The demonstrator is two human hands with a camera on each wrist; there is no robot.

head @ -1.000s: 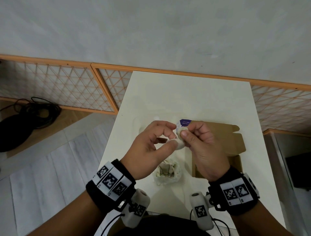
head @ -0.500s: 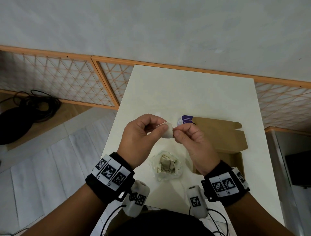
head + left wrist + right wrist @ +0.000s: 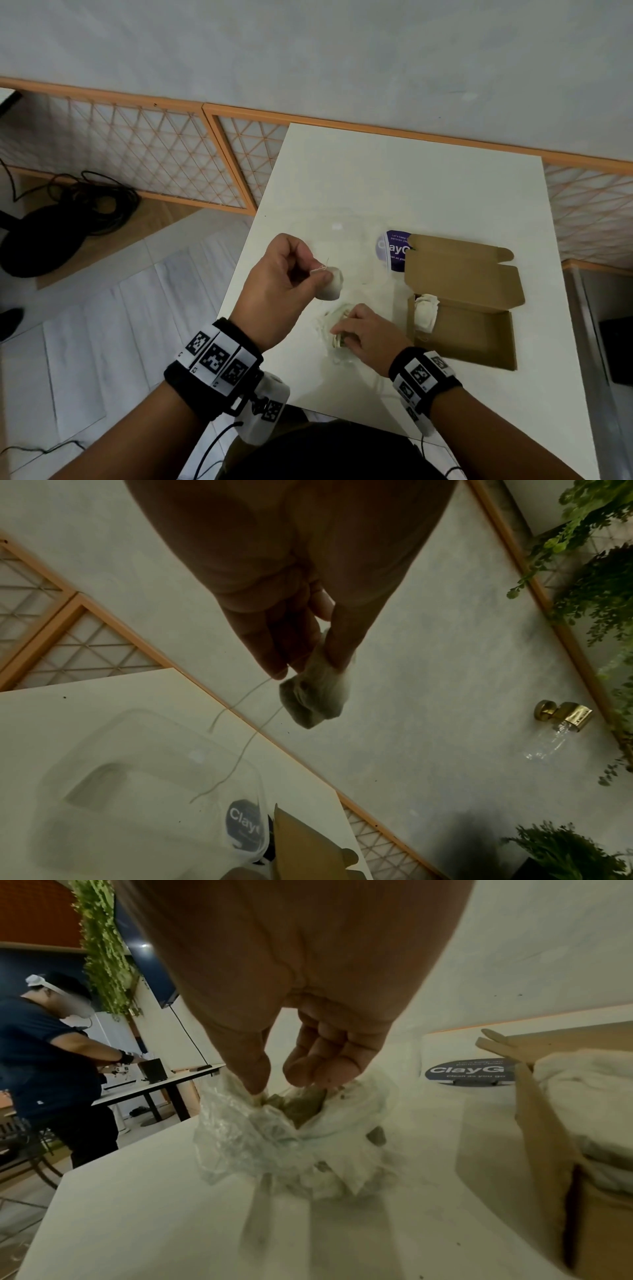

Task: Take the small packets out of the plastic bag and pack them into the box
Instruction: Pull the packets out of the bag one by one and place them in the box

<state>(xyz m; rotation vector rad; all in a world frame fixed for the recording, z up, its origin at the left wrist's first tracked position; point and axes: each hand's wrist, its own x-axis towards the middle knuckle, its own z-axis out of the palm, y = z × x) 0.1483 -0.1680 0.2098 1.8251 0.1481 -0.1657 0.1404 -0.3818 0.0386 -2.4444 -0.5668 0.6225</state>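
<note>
Left hand (image 3: 281, 284) pinching packet (image 3: 330, 286) hanging lengthwise downward, right hand (image 3: 364, 330) fingers curled inside plastic bag (image 3: 274, 1139), grip unclear

Office-type common room or pantry corner, not a private home. Evidence: plain white surface (image 3: 411, 192) bearing a round purple sticker (image 3: 469, 1072) reading "Clean as you go"; grey wall (image 3: 308, 51) with orange-framed lattice panels (image 3: 137, 150); brass wall lamp (image 3: 561, 715); hanging green plants (image 3: 596, 569); coiled black cables (image 3: 85, 202) on the floor; second person (image 3: 51, 1053) with wrist bands at another table (image 3: 164, 1083).
</note>
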